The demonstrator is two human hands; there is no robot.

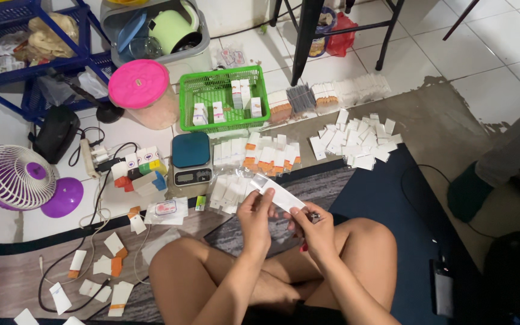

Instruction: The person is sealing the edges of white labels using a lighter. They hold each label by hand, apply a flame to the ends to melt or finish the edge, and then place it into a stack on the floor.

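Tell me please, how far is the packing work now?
Seemingly done: small boxes stand in the green basket, and rows of filled packets lie beside the digital scale. In hand: the left hand and right hand hold one long clear packet between them. Probably left: a loose pile of white packets on the mat and scattered pieces near the left knee.

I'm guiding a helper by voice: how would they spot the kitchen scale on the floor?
Find the green mesh basket on the white tiles. Directly in front of it, towards the seated person, sits the scale: a dark teal square platform with a small grey display strip, unlike the white packets beside it.
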